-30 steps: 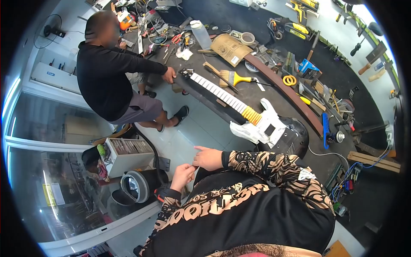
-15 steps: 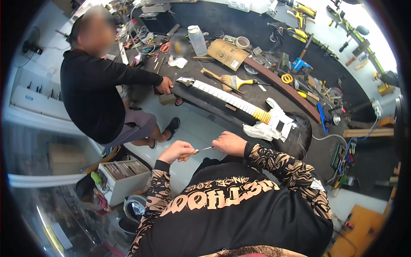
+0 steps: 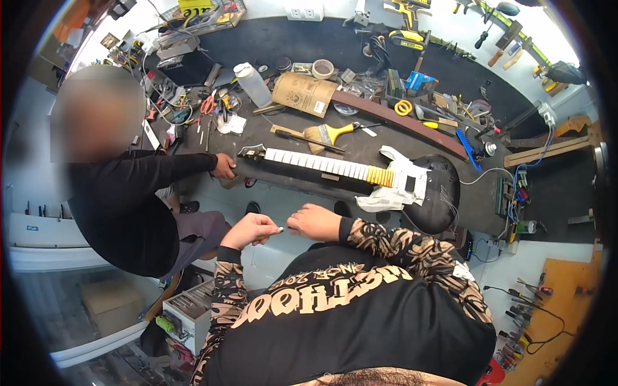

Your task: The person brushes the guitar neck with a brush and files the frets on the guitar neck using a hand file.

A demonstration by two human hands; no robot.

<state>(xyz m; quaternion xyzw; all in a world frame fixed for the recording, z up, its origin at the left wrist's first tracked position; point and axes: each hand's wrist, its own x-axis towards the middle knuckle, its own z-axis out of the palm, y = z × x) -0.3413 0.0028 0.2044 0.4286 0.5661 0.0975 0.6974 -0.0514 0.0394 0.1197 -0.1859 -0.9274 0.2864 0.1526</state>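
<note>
1. Left hand (image 3: 249, 231): raised in front of the torso, over the floor on the near side of the workbench (image 3: 393, 140). Thumb and fingertips pinch a small pale-tipped object (image 3: 280, 229); only its tip shows, the rest being hidden by the fingers.
2. Right hand (image 3: 317, 222): opposite the left, fingers curled and bunched together, fingertips just beside the pale tip. Cannot tell whether they touch it or pinch anything.
3. Position of the small object: between the two hands, apart from the bench.
4. Guitar (image 3: 322, 162): lies lengthwise along the near part of the bench, beyond the hands, headstock to the left, dark body to the right. White covering (image 3: 402, 180) sits on part of the body; yellow strips cross the neck near it.
5. Behind the guitar: paintbrush (image 3: 331, 133), long brown board (image 3: 399, 119), paper bag (image 3: 302, 94) and pale bottle (image 3: 253, 85).
6. Co-worker (image 3: 129, 212) stands at left, one hand (image 3: 223, 166) at the bench edge, near the headstock.
</note>
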